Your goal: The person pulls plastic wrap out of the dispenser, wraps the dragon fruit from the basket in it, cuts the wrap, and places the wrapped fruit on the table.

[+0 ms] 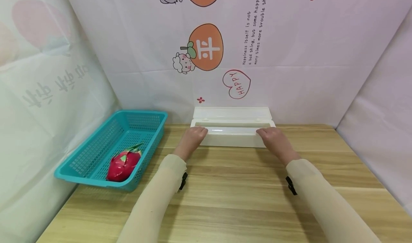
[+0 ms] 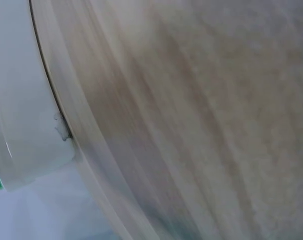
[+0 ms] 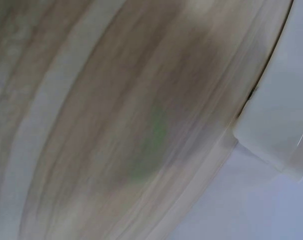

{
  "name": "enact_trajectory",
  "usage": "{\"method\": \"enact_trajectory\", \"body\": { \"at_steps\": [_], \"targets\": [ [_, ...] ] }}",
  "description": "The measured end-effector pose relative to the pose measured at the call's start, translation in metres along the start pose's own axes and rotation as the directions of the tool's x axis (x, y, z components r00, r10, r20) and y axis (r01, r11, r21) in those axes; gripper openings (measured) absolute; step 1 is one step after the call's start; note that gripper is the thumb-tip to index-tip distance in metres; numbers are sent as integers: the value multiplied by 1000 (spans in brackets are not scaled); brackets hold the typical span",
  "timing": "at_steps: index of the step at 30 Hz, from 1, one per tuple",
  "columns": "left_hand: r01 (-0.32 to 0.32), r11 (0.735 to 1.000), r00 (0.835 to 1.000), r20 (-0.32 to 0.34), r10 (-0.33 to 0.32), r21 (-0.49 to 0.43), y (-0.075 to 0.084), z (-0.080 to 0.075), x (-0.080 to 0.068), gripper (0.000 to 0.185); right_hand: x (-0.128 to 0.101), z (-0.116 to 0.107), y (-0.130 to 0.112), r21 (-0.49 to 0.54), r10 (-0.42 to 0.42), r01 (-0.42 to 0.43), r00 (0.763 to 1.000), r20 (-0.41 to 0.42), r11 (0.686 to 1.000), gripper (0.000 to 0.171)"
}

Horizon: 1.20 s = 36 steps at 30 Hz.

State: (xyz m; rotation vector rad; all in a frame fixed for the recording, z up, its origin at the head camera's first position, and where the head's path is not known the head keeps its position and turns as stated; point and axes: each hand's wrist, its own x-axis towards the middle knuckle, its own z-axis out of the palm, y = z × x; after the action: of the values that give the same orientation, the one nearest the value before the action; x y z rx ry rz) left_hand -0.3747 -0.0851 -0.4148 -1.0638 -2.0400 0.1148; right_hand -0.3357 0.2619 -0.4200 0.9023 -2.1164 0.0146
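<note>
A long white box (image 1: 232, 135) with its lid raised stands at the middle of the head view, set at the far edge of the wooden counter (image 1: 231, 193) and close against the printed backdrop (image 1: 283, 49). The left hand (image 1: 192, 138) lies on the box's left end and the right hand (image 1: 274, 139) on its right end, the two well apart with the box's front rim between them; the fingers reach over that rim, but whether they curl round it or merely rest there cannot be told. In the left of the frame a teal basket (image 1: 96, 153) sits along the counter's left edge, just beside the hanging cloth, and holds a red dragon fruit (image 1: 123, 164) at its near end. Between basket and box lies a strip of bare wood, and the lower half of the frame, beneath both pale sleeves, is open counter as far as the near edge. The right of the counter runs bare to the cloth wall. The wrist views are blurred: the left wrist view shows only streaked wood grain and a rounded white corner of the box (image 2: 26, 125) at its left, the right wrist view the same grain with a white corner (image 3: 284, 120) at its right; neither shows fingers, the basket or the fruit.
</note>
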Motion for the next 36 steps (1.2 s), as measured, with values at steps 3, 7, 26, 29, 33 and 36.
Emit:
{"method": "enact_trajectory", "body": {
  "at_steps": [3,7,26,29,33,36],
  "targets": [
    [2,1000,1000,-9,-2,-12,-1,1,-2,15,-1,-1,1,-6,-29,29,1000,-2,1000,28],
    [-4,1000,1000,3,4,-13,-1,3,-5,14,-3,1,4,-5,-71,71,997,-34,997,30],
    [-69,998,996,-51,69,0,-6,-5,-7,15,-2,-4,8,-42,-215,211,966,-140,977,21],
    [-78,997,995,-67,79,15,-7,-8,-6,15,-2,-7,8,-50,-229,224,961,-155,973,21],
    [-84,996,993,-79,86,26,-8,-11,-7,17,-1,-11,8,-71,-238,229,959,-156,971,20],
    [-91,995,991,-97,94,28,-8,-14,-7,18,1,-16,7,-80,-244,233,957,-157,969,19]
  ]
}}
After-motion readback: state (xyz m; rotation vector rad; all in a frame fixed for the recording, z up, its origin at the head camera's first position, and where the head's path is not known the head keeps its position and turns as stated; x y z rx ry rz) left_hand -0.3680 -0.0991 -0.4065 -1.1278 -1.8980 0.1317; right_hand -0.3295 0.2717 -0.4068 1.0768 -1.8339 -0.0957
